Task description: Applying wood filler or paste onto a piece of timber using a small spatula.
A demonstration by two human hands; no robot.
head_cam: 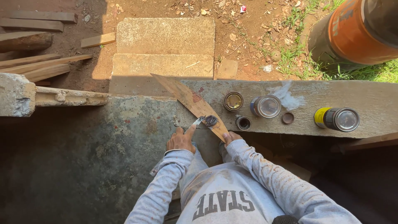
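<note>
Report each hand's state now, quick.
Left hand: closed on a small metal putty knife, mixing a dark blob.
Right hand: closed on the long thin wooden board.

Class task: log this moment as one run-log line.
left hand: scraper in dark paste | right hand: holds wood strip | tins beside

From my seat I see an open tin [234,101] on the concrete ledge [373,103]; beside it a blue-sided can [266,106]; a yellow-banded can [338,118] farther right; an orange drum [352,35] on the grass; planks [39,66] stacked at left; stone steps [166,37] ahead.
</note>
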